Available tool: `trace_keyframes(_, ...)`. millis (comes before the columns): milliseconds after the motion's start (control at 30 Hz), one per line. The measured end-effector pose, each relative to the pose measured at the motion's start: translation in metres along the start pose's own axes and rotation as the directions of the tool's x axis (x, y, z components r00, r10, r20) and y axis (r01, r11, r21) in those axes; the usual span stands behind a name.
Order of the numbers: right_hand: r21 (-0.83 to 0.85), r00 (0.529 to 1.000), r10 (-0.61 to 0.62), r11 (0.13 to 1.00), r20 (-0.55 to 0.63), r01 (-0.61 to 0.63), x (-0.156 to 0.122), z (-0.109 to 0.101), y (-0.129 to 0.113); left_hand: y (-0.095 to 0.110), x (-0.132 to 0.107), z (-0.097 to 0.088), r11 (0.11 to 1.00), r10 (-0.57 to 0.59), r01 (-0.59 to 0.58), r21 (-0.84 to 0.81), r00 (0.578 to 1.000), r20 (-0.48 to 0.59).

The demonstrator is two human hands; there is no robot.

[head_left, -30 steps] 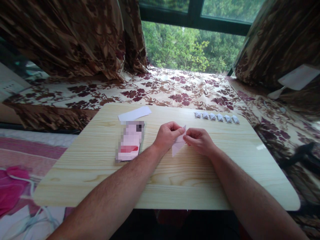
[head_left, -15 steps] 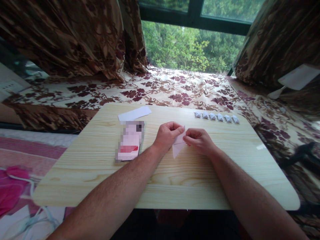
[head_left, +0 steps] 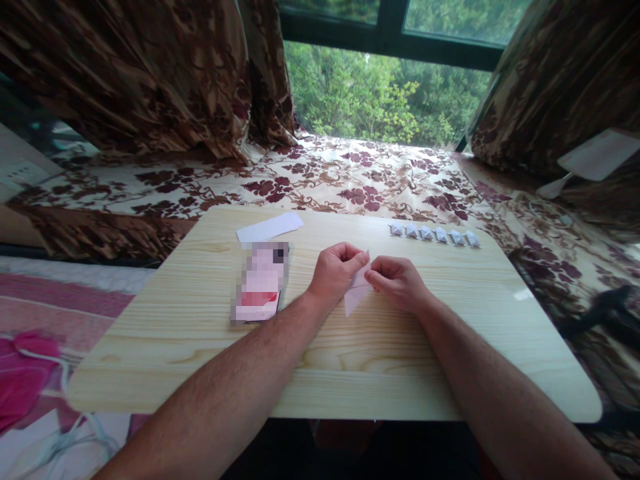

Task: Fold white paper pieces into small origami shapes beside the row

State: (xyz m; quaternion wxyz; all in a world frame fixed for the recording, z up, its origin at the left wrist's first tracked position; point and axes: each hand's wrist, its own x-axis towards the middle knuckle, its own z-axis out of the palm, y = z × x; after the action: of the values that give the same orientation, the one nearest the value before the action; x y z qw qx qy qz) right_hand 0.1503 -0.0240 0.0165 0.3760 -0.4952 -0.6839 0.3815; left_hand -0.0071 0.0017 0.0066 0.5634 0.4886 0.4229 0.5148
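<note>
Both hands meet over the middle of a light wooden table [head_left: 200, 360]. My left hand [head_left: 336, 272] and my right hand [head_left: 397, 282] each pinch the same small piece of white paper [head_left: 356, 293], folded to a point that hangs down towards the tabletop. The fingers of both hands are closed on its upper part. At the table's far right lies a row of several small folded white paper pieces [head_left: 434, 233].
A phone [head_left: 260, 283] lies left of my left hand, and a white paper strip [head_left: 269, 227] lies beyond it near the far edge. Floral fabric [head_left: 350, 177] covers the ledge behind the table, with curtains and a window beyond. Pink cloth [head_left: 25, 373] is at the lower left.
The folded paper's lower point has shifted slightly between my fingers; the hands stay in the same place.
</note>
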Motion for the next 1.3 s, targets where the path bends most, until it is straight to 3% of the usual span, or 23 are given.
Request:
trace_keyframes(667, 0.012, 1.000, 0.027, 1.000, 0.007, -0.027, 0.0008, 0.0010, -0.0020, -0.0060, -0.0012, 0.0029, 0.999, 0.045, -0.045, -0.002, 0.997, -0.061)
trace_keyframes(1067, -0.122, 0.999, -0.026, 0.992, 0.026, 0.029, 0.0009, -0.0005, -0.0005, 0.0001, -0.0032, 0.0058, 0.998, 0.054, -0.049, 0.047, 0.994, -0.096)
trace_keyframes(1167, -0.060, 0.999, -0.008, 0.998, 0.031, 0.010, 0.0011, 0.0009, -0.0010, 0.0021, -0.0023, 0.0057, 0.999, 0.035, -0.035, 0.003, 0.992, -0.120)
trace_keyframes(1300, 0.105, 0.999, 0.048, 0.993, -0.011, -0.046, 0.0026, -0.0009, -0.0008, 0.0031, -0.0012, 0.0051, 0.997, -0.003, -0.003, -0.082, 0.997, -0.071)
